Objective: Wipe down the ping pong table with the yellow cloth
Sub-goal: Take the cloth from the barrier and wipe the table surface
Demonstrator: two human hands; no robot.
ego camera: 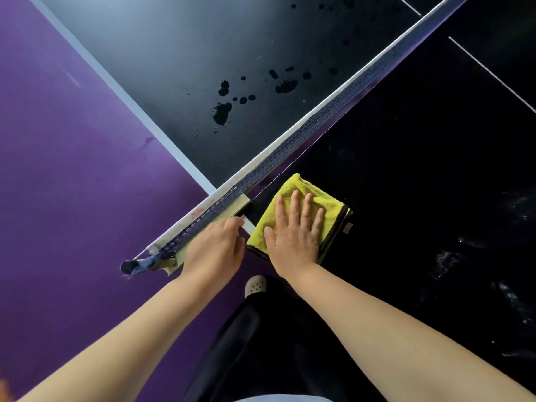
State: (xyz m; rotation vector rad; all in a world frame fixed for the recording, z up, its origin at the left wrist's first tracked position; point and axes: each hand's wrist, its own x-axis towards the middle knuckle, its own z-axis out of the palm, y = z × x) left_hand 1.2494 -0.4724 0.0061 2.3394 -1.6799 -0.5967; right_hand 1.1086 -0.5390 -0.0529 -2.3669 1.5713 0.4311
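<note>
- Nearest the person, a pale perforated clog (255, 285) stood on the purple floor (72, 169), just below the table's side edge.
- The left hand (216, 245) sat at 9 o'clock of the cloth, with its fingers curled by the cream net clamp (240, 204). I couldn't tell whether it gripped the clamp or only steadied there.
- The right hand (293, 230) lay flat with fingers spread, pressing down on the folded yellow microfibre cloth with dark trim (332, 208) and gripping nothing.
- The cloth rested on the glossy black ping pong table (406, 169), in the near-half corner where the side edge met the net.
- Faint wet smears (452, 256) showed at 3 to 4 o'clock of the cloth, so this half looked to me mid-wipe.
- The dark blue mesh net with its white top band (304, 132) ran from 8 o'clock to 2 o'clock.
- Beyond it, dark water puddles (223, 111) lay at 11 to 12 o'clock of the cloth, seemingly unwiped.
- The next move, I judged, called for a flat, firm stroke along the net line, and later lifting the cloth over the net to reach those puddles.
</note>
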